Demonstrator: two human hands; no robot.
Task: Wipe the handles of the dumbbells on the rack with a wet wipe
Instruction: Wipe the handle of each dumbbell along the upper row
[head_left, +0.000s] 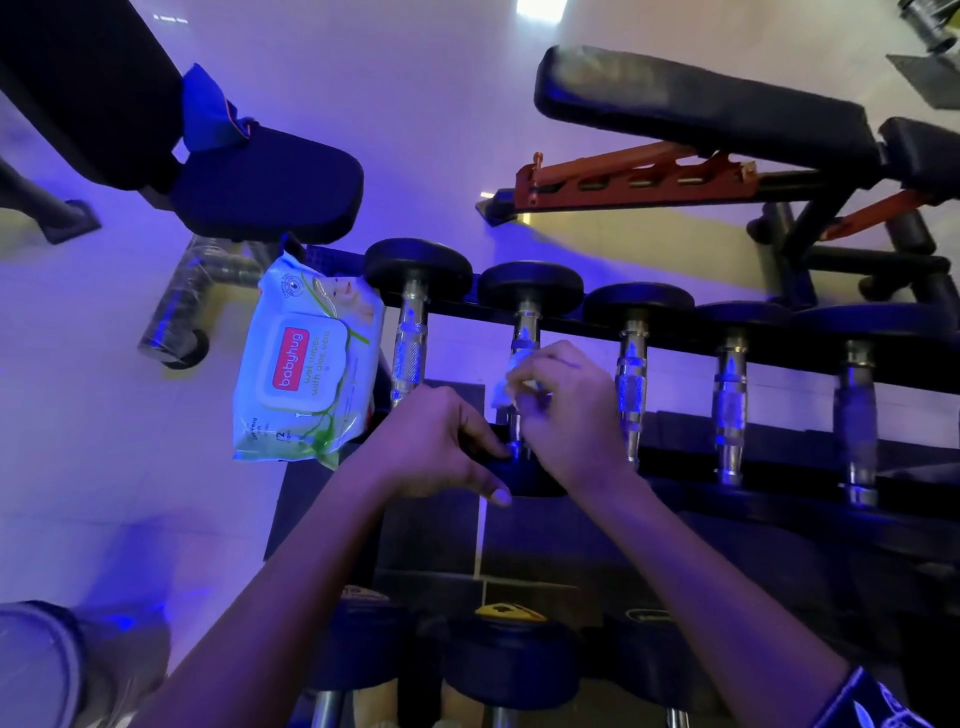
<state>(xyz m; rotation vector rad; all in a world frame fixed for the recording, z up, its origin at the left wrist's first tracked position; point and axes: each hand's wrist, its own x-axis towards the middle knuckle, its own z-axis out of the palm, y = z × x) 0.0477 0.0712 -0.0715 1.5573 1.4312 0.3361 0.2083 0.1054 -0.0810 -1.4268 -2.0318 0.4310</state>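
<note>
Head view, looking down on a dumbbell rack with five dumbbells lying side by side across its top rails, chrome handles pointing towards the camera.

Right hand is on the handle of the second dumbbell (counting from the left). Its fingers are curled and clamped on a white wet wipe, which is bunched against the middle of that handle. The wipe is partly hidden under the hand.

Left hand grips the near end of the same dumbbell. Its fingers are curled over the dark near head, thumb sticking out below. The two hands are just beside each other.

The first dumbbell, third dumbbell, fourth dumbbell and fifth dumbbell lie untouched on the rails.

A green-and-white wet wipes pack rests at the left end of the rack, just beside the first dumbbell, lid closed.

Lower-tier dumbbells show at the bottom edge. There is a padded bench seat at upper left and an incline bench with an orange frame at upper right, both on the pale floor. Blue-violet lighting throughout.
</note>
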